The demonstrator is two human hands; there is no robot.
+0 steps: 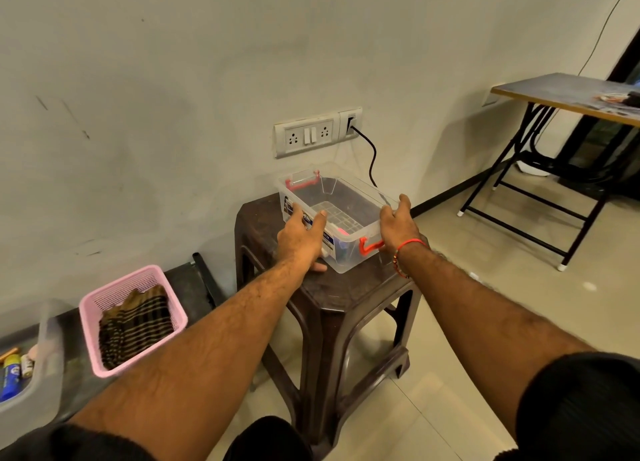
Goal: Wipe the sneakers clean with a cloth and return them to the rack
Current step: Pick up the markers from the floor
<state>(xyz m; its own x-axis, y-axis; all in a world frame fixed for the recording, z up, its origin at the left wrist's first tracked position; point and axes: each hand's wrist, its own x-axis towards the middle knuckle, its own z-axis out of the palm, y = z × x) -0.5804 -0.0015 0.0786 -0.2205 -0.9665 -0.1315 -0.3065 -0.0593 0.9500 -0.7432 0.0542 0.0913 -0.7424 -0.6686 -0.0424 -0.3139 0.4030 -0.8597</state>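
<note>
Cloth (135,325) folded in pink basket (90,325); both hands grip clear box (349,197); contents blurred.

A box (341,218) sits on a stool (332,297) by the wall. The left hand (300,237) is on the box's left side and the right hand (398,226) is on its right side. Behind the box, a wall socket (306,135) has a cord (370,155) beside it. Left of the stool, a basket (104,301) holds a folded cloth (136,325). A bin (48,349) lies further left. A folding table (568,96) stands far right.

Dim, warm indoor light; soft shadows, wide-angle bending at edges, mild softness.
</note>
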